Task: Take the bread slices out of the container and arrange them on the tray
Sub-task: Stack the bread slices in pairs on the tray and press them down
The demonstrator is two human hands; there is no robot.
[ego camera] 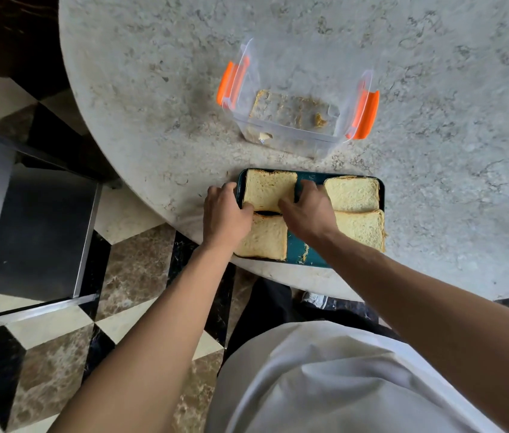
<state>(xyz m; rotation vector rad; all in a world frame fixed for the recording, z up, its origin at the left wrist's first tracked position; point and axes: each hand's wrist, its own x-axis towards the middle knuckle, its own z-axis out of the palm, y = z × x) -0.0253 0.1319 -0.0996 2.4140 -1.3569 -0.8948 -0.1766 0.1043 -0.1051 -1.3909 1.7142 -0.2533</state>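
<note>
Four pale toasted square bread slices lie on dark teal rect. metal tray (296, 250) at near edge of round grey stone worktop (153, 89): far-left slice (267, 189), near-left slice (264, 237), far-right slice (353, 193), near-right slice (362, 228). Left hand (225, 214) & right hand (307, 207) both on far-left slice, each grip pinching an edge of it, L at its left side, R at its right. Clear plastic container w/ orange side clips (293, 120) sits just beyond tray, only crumbs inside.

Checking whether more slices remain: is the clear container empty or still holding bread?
Empty of whole slices. Through the lidless clear container only crumbs and a small scrap show on its bottom.
</note>
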